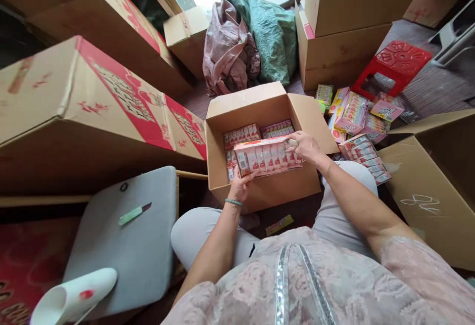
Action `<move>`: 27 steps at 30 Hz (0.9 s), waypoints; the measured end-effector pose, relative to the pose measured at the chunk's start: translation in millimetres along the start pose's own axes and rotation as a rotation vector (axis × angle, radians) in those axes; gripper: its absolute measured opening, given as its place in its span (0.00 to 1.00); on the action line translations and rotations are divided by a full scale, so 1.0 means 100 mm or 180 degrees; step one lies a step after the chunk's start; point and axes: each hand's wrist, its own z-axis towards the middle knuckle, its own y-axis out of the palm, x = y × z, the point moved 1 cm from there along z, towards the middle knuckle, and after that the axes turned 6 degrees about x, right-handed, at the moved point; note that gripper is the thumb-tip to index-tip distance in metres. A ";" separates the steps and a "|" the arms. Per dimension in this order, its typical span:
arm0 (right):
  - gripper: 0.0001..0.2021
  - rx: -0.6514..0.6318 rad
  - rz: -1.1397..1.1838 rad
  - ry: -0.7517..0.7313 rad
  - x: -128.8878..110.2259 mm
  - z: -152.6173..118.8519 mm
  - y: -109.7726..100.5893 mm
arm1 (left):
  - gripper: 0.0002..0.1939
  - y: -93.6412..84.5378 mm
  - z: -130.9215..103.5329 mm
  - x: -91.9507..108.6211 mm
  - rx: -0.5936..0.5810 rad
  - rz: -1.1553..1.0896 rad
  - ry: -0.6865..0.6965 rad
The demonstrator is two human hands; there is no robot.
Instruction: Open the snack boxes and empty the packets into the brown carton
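Note:
Between my two hands is a long pink pack of small boxes (265,159), held over an open cardboard box (267,191). My left hand (240,184) grips its near left end from below, a green bead bracelet on the wrist. On the right end, my right hand (303,146) is closed over the top edge, and a ring shows on one finger. Inside the cardboard box, more packs (242,135) lie in rows, partly hidden under the held one. A purple-pink pack (277,129) sits in the far right part.
Several colourful packs (352,112) are heaped on the floor at right, beside a tipped red stool (401,63). A grey stool (144,251) at left bears a green-handled knife (133,214) and a white container (74,295). Large cartons (111,97) stand around.

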 end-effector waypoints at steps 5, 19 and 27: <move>0.09 0.0003 0.0047 -0.0332 -0.01 -0.14 0.03 | 0.45 -0.17 0.02 0.27 -0.0314 0.1172 0.0251; 0.17 -0.0936 -0.1890 -0.1276 -1.07 -0.48 -0.14 | 0.45 0.07 -0.30 0.30 -0.0626 0.0363 0.0865; 0.18 -0.1844 -0.3096 -0.1889 -1.78 -0.50 0.24 | 0.43 0.02 -0.29 0.14 -0.0550 0.0656 0.1321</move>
